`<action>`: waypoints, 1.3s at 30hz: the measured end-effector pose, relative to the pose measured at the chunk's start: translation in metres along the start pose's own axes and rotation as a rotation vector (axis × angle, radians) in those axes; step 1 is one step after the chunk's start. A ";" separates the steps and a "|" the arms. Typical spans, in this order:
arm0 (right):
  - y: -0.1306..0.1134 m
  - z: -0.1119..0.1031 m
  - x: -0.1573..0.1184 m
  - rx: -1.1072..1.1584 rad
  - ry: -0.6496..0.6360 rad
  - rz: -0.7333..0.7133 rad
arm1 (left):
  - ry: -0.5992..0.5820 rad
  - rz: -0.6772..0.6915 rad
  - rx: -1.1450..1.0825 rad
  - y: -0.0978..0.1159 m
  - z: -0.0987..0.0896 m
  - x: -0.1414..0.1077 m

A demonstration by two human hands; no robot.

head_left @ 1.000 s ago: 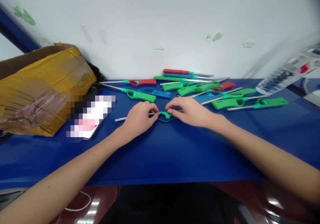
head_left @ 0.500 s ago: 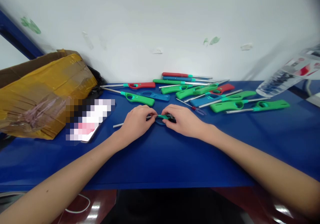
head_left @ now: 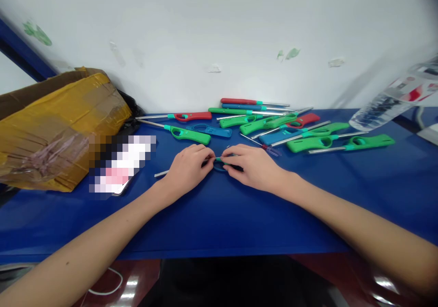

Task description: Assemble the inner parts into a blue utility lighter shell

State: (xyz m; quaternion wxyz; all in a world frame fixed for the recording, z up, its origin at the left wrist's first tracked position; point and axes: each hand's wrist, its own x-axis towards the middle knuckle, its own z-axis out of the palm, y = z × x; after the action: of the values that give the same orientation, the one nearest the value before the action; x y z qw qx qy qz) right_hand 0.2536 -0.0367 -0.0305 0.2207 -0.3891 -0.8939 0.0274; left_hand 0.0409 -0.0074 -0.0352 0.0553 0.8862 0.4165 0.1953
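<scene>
Between my hands is a lighter with a blue loop and a green part, mostly hidden by my fingers. My left hand is closed round its front part, and the metal tube sticks out to the left below the wrist side. My right hand pinches the handle end, thumb below and fingers above. Just behind my hands lie a green lighter, a blue lighter part and a red lighter. A screwdriver with a clear handle lies behind my right hand.
Several green, red and blue lighters lie in a pile at the back right of the blue table. A taped box and a phone are on the left. A water bottle leans at the far right.
My right fingers have shifted slightly on the lighter, and less of the green part shows between my hands. My left hand holds nearly the same place.
</scene>
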 end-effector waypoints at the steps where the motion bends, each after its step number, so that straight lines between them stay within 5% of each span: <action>1: 0.000 0.000 -0.001 -0.004 -0.004 -0.006 | 0.001 0.027 -0.014 -0.001 0.000 0.000; 11: 0.019 -0.017 -0.013 0.128 -0.043 0.040 | -0.088 0.266 -0.031 -0.010 -0.015 -0.004; 16: 0.026 -0.022 -0.022 0.130 -0.075 0.056 | -0.108 0.287 -0.105 -0.011 -0.013 -0.004; 27: 0.021 -0.010 -0.023 0.168 0.074 0.031 | -0.053 0.202 -0.209 -0.007 -0.017 -0.004; 39: 0.016 -0.007 -0.023 0.206 0.081 0.036 | -0.010 0.271 -0.103 -0.001 -0.005 -0.001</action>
State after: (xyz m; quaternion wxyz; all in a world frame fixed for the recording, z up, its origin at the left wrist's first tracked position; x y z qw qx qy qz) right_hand 0.2813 -0.0427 -0.0358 0.2950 -0.3810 -0.8696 0.1072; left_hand 0.0374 -0.0074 -0.0313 0.0757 0.9312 0.2823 0.2177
